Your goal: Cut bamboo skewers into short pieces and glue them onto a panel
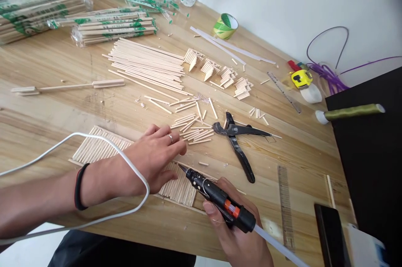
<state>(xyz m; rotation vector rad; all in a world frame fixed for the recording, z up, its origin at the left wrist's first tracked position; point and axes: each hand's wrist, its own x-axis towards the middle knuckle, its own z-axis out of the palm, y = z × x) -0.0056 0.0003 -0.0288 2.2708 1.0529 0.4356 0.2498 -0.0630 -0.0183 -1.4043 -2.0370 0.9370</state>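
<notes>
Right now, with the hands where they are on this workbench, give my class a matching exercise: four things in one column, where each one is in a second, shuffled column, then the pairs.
Things
1. glue gun
2. black cutters
3. green tape roll
4. stick panel

Places
A. under the left hand
B. far side of the table, near the wall
C. gripped in the right hand
D. lying flat just right of the short cut sticks

Pairs: 1-C, 2-D, 3-B, 4-A
</notes>
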